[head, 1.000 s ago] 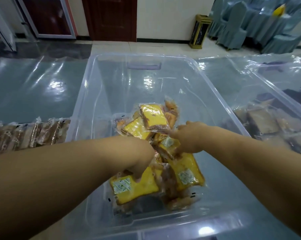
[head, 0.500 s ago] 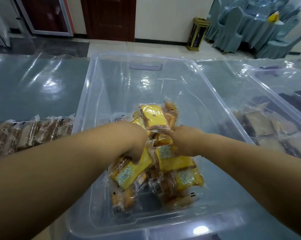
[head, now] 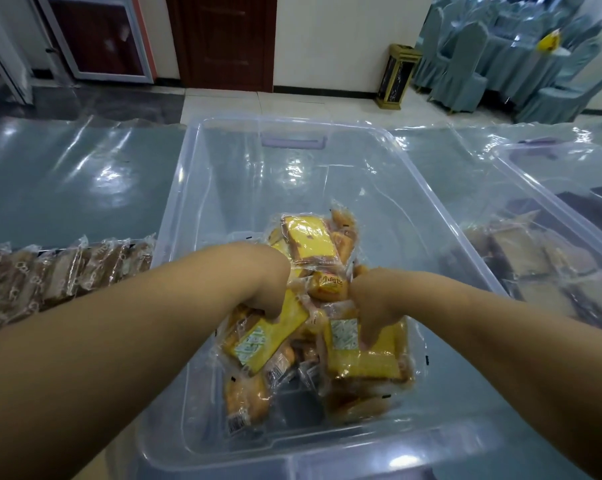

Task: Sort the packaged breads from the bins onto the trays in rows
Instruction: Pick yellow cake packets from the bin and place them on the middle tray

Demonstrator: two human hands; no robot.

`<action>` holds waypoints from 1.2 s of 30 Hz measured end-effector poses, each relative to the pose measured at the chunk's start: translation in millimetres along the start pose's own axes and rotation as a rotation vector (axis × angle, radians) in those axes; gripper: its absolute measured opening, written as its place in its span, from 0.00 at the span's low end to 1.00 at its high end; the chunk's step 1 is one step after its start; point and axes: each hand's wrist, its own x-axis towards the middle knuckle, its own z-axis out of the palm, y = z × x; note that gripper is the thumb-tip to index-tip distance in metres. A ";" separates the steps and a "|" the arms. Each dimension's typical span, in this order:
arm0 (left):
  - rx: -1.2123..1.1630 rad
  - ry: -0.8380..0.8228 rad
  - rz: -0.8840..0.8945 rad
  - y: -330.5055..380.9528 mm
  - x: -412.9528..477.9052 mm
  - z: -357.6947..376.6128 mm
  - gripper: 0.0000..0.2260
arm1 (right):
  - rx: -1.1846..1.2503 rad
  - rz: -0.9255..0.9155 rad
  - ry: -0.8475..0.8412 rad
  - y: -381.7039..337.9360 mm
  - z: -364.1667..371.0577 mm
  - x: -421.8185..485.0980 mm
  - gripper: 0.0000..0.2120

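Observation:
A clear plastic bin (head: 175,216) stands in front of me with a heap of yellow packaged breads (head: 310,237) in its near half. Both my hands reach down into the heap. My left hand (head: 268,289) grips a yellow bread packet (head: 261,341) by its upper end, and the packet hangs tilted with its label facing me. My right hand (head: 372,303) grips another yellow bread packet (head: 365,358), thumb pressed on its front. More packets lie loose beneath both.
A row of brown packaged breads (head: 60,271) lies left of the bin. A second clear bin (head: 569,216) with brown packaged breads stands to the right. Shiny plastic sheeting (head: 67,181) covers the table. Covered chairs and a gold waste bin (head: 396,77) stand far behind.
Both hands have closed on packets and lifted them slightly out of the heap. The left hand's packet has tipped up from lying flat. The heap has shifted beneath them.

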 end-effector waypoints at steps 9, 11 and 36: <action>-0.379 0.568 -0.125 -25.6 -50.9 -14.0 0.12 | 0.363 0.107 0.488 18.4 -45.8 -60.4 0.19; -0.514 0.760 -0.138 -34.5 -71.2 -13.6 0.14 | 0.499 0.124 0.664 19.0 -53.5 -76.3 0.18; -1.132 1.236 -0.435 -209.3 -416.0 252.7 0.10 | 1.266 -0.392 1.076 -396.9 -15.2 -162.3 0.15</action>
